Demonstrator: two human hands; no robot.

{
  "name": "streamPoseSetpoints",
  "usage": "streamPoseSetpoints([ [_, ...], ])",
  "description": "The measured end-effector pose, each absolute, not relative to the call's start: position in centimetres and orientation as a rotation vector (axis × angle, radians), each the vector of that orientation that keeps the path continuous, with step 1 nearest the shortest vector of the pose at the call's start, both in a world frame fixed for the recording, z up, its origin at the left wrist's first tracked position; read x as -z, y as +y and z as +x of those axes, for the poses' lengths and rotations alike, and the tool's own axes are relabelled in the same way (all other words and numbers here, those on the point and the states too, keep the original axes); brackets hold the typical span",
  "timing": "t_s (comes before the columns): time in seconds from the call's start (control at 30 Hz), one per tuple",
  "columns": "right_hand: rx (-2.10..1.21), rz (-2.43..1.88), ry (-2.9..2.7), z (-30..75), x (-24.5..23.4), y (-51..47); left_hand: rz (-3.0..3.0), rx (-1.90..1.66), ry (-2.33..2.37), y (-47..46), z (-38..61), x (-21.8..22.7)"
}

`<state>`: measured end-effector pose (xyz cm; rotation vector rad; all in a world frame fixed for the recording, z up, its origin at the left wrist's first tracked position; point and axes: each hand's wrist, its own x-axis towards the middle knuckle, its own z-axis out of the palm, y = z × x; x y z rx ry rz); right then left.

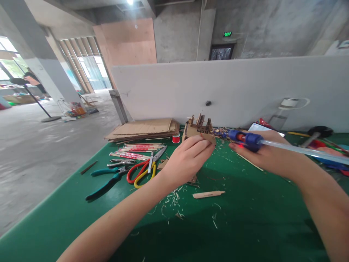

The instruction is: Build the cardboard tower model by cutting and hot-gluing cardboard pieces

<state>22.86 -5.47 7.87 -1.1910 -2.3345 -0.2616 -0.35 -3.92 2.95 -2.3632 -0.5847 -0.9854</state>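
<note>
One pronged brown cardboard model (194,130), left hand (192,151) pinching it, right hand (263,154) gripping blue glue gun (252,141)

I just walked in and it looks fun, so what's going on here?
A person's left hand holds a cardboard model over a green table. The right hand holds a blue glue gun, its tip close to the model. Scissors and pliers lie to the left, with thin scraps scattered on the table.

Slender bare forearms (128,214) end in a bare left hand (188,158) and right hand (260,156).
</note>
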Motion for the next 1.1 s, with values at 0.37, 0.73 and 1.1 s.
streamPoseSetpoints([
  [0.37,0.253,-1.233,-2.319,22.7,-8.0,-5.7,-2.376,0.975,-0.583,-3.8,-0.3,-2.7],
  [0.73,0.370,-1.180,-2.351,22.7,-8.7,-6.1,-2.369,0.954,-0.582,-3.7,-0.4,-2.5],
  [1.1,0.280,-1.231,-2.260,24.1,-9.5,-6.1,-2.296,1.061,-0.707,-3.0,-1.3,-2.7],
])
